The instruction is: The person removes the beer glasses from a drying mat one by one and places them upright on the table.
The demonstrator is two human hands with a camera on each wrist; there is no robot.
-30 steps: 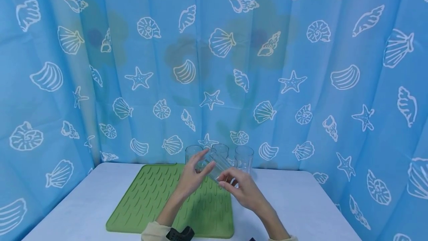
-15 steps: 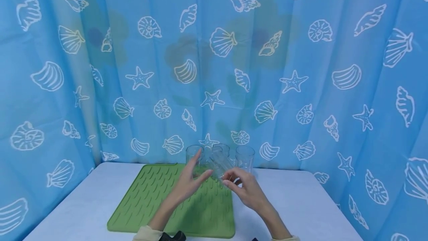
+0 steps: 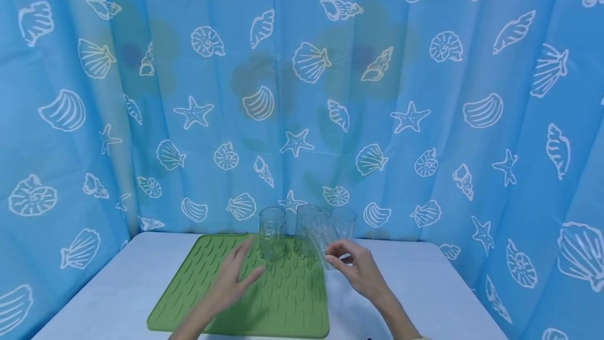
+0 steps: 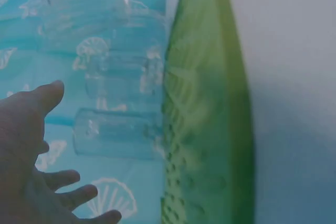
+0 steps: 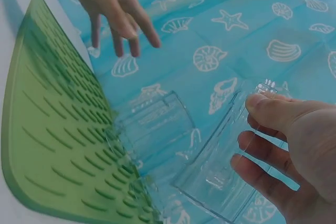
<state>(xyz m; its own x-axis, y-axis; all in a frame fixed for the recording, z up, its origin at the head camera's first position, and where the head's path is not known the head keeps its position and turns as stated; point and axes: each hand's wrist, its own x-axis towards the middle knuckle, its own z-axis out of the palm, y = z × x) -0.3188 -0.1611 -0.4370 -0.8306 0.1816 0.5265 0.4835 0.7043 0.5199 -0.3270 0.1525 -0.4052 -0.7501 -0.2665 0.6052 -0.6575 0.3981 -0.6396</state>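
Note:
My right hand (image 3: 356, 272) pinches a clear drinking glass (image 5: 220, 156) at its thick base, between thumb and fingertips. The glass is tilted, its open mouth pointing away from the fingers. My left hand (image 3: 226, 282) holds nothing, its fingers spread and thumb apart above the green ridged mat (image 3: 189, 298). Toward the back of the mat stand two more clear glasses, a left one (image 3: 272, 235) and a middle one (image 3: 304, 230). Farther right, another glass (image 3: 344, 219) stands partly behind the held one.
The mat lies on the left and middle of a white table (image 3: 401, 287). A blue curtain (image 3: 302, 93) with white shells and starfish hangs close behind the glasses and along both sides.
My left hand has drawn away from the held glass, moving left and back toward me. The right hand has shifted slightly right with the glass, which now stands steeper.

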